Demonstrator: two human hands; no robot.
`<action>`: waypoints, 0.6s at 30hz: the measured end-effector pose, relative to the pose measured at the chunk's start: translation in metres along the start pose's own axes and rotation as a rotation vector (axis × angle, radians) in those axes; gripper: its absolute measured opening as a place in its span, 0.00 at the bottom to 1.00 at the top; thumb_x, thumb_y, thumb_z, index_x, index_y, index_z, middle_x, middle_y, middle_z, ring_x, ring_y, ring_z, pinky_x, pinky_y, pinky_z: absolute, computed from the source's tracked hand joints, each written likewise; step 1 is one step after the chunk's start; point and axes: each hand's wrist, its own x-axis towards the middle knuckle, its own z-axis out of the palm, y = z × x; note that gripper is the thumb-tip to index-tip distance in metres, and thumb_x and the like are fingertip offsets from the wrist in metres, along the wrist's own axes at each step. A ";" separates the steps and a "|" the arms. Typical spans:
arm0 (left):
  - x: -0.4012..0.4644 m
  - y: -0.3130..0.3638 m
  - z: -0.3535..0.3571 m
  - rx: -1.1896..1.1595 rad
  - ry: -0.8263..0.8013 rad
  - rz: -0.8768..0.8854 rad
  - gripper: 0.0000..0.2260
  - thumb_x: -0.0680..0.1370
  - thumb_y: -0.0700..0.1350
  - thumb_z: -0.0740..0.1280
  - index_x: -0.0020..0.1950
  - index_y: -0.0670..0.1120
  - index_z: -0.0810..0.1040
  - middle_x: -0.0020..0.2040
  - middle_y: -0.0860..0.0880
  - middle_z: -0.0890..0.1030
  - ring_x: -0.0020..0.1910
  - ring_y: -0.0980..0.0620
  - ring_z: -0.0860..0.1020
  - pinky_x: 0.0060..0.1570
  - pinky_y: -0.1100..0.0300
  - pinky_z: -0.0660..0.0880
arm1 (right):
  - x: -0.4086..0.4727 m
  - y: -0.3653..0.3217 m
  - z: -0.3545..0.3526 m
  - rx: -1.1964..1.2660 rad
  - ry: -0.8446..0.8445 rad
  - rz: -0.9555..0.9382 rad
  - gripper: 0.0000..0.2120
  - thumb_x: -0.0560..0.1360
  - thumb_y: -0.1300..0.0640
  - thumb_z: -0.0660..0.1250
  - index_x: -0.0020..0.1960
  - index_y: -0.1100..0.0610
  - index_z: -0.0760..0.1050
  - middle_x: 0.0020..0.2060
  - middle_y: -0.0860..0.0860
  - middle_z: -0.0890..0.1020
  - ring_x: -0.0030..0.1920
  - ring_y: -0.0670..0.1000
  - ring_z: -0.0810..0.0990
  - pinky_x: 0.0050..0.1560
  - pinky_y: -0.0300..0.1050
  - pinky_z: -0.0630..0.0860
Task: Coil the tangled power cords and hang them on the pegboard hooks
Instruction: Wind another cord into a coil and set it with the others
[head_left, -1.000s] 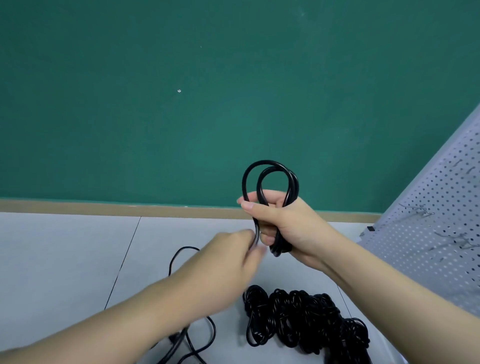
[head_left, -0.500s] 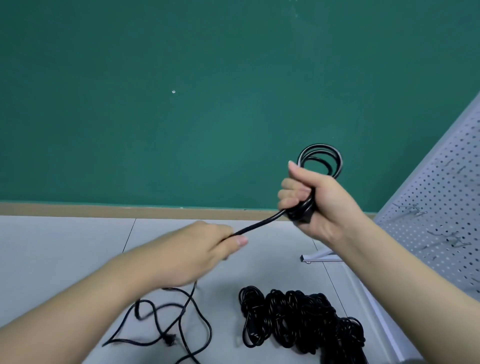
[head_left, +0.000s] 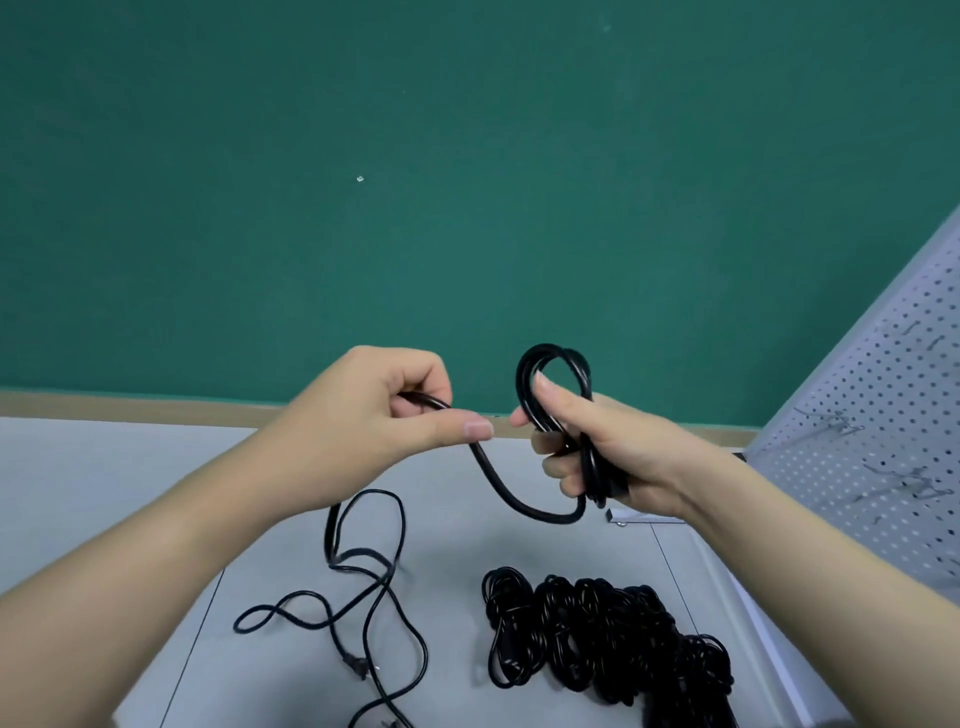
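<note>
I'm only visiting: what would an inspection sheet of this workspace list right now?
Surface: pale grey table with seam lines.
Job's things: black cord, partly coiled; pegboard with metal hooks, none bearing a cord.
Clutter: nothing seen.
Grippers: left hand pinches the cord's free run; right hand grips the finished loops.
Cables: loose tail sprawls on the table, plug at its end; pile of black cords lies beside it.
Surroundings: green wall.
</note>
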 end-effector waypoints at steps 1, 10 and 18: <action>0.002 0.000 0.002 -0.041 0.031 0.002 0.24 0.65 0.60 0.73 0.37 0.40 0.72 0.25 0.54 0.60 0.27 0.55 0.55 0.27 0.64 0.53 | -0.002 0.000 0.005 -0.037 -0.043 0.005 0.46 0.55 0.27 0.78 0.61 0.59 0.79 0.34 0.47 0.71 0.29 0.47 0.65 0.29 0.38 0.67; 0.016 -0.007 0.008 -0.142 0.303 0.016 0.25 0.67 0.61 0.73 0.34 0.39 0.69 0.27 0.55 0.63 0.28 0.56 0.59 0.28 0.66 0.58 | -0.013 -0.005 0.045 -0.158 -0.455 0.091 0.35 0.61 0.45 0.74 0.65 0.59 0.79 0.34 0.46 0.72 0.29 0.45 0.67 0.29 0.36 0.65; 0.024 -0.023 0.004 -0.069 0.375 -0.034 0.26 0.76 0.64 0.66 0.37 0.40 0.70 0.29 0.52 0.63 0.28 0.54 0.59 0.29 0.61 0.60 | -0.015 -0.007 0.058 0.157 -0.637 0.082 0.14 0.74 0.61 0.59 0.57 0.59 0.77 0.34 0.50 0.65 0.28 0.44 0.61 0.26 0.35 0.61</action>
